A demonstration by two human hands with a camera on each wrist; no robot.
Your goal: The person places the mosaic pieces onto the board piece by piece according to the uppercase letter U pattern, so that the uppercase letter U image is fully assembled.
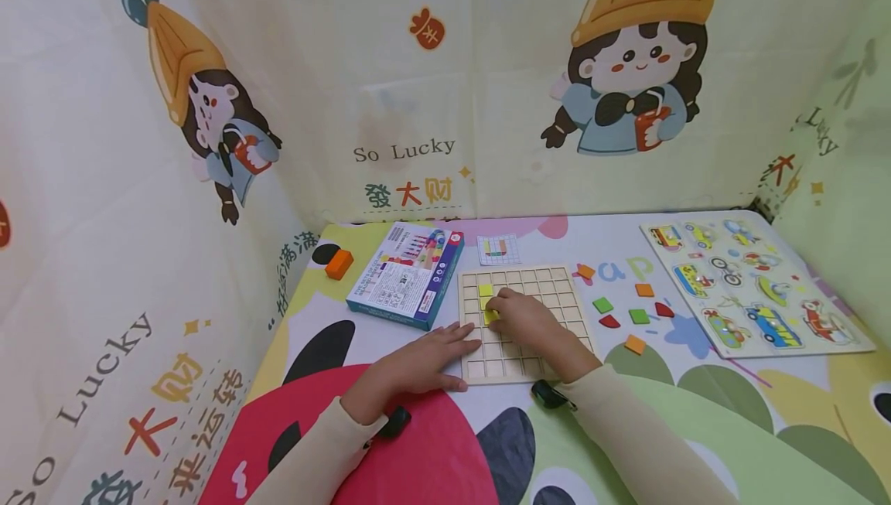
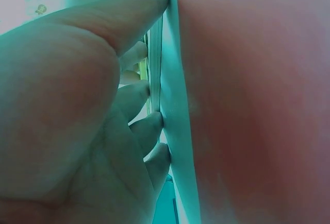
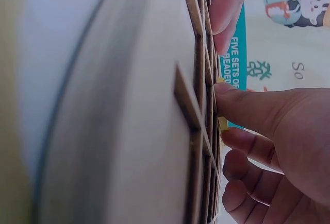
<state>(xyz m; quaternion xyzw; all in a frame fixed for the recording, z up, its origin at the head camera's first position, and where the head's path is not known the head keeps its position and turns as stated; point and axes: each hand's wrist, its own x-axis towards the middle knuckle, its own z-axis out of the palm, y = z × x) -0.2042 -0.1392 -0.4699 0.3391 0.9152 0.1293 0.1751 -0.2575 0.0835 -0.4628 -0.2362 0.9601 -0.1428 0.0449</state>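
Note:
A wooden grid board (image 1: 557,282) lies on the table in front of me. One yellow square tile (image 1: 485,289) sits in a cell at its upper left. Just below that, my right hand (image 1: 529,323) pinches yellow tile material (image 3: 223,123) between thumb and fingers at the grid; the fingers partly cover it. My left hand (image 1: 426,358) rests by the board's left edge, fingers spread and fairly straight, fingertips touching the rim. In the left wrist view, its palm and fingers fill the left side.
A pattern card (image 1: 498,250) lies behind the board, a boxed set (image 1: 407,273) and orange block (image 1: 339,264) to the left. Several loose tiles, among them a green one (image 1: 638,316) and a red one (image 1: 609,321), lie right, before a picture puzzle (image 1: 752,288).

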